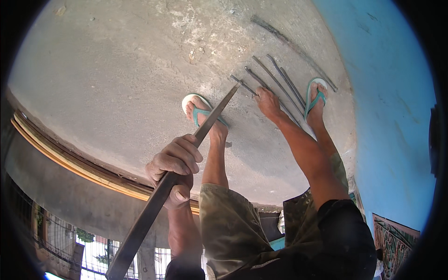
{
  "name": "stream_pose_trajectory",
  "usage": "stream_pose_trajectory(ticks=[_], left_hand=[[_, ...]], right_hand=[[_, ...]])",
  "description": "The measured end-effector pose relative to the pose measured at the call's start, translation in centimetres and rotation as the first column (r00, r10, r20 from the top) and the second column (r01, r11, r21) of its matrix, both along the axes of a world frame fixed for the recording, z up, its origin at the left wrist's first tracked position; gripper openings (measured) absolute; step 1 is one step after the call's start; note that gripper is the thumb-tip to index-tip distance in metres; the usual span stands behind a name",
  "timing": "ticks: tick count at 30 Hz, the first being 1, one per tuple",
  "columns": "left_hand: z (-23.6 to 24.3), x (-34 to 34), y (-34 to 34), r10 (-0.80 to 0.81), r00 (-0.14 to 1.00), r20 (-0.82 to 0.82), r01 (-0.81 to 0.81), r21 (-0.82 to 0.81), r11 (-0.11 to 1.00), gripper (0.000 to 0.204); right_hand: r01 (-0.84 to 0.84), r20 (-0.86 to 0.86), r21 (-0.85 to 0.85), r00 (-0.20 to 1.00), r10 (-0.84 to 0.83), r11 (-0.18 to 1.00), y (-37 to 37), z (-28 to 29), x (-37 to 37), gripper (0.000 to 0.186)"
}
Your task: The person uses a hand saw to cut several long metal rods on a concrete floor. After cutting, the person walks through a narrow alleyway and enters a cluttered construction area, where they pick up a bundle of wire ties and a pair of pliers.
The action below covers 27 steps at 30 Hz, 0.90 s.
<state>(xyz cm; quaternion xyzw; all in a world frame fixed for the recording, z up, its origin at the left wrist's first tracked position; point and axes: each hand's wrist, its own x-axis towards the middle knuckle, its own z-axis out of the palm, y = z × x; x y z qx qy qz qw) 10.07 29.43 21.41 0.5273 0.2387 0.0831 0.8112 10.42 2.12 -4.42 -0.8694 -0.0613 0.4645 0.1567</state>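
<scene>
My left hand [169, 161] is wrapped round a long, dark square metal bar [144, 218], held slantwise. The bar's far end tapers away toward the floor between my feet; its near end reaches the lower left. Lower down, my right hand [268, 102] is at the floor with its fingers curled against a short thin metal rod [243, 85]. My fingertips are partly hidden there. Beside that hand lie a longer rod [255, 76] and a dark metal rod [276, 78], with another pair of rods [290, 84] next to my right foot.
My feet in green-strapped flip-flops [198, 112] stand on the rough concrete floor [116, 79]. A long, dusty strip [298, 49] lies beyond the right foot. A blue wall [387, 93] rises at the right. Yellowish wooden strips [88, 172] run along the left edge.
</scene>
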Motion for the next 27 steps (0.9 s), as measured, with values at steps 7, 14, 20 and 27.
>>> stream_pose_trajectory(ticks=[7,14,20,27], left_hand=[[-1.4,0.5,-1.4,-0.036,0.999,-0.031,0.034,-0.042,0.999,0.048],[-3.2,1.9,0.3,-0.047,0.997,-0.059,0.041,-0.097,0.994,0.05],[-7.5,4.5,5.6,-0.183,0.983,-0.008,0.18,-0.136,0.974,0.042],[-0.6,10.4,6.5,0.024,1.0,0.011,-0.025,0.104,0.994,0.03]], right_hand=[[0.057,-0.012,0.013,0.998,-0.057,0.998,-0.1,-0.2,0.3,0.018],[0.031,-0.063,-0.045,0.997,-0.034,0.998,0.1,-0.5,0.9,0.024],[0.007,-0.05,-0.015,0.999,-0.008,1.0,-0.6,-0.3,0.5,0.027],[0.047,0.443,-0.108,0.896,0.006,0.993,-5.4,2.8,11.3,0.037]])
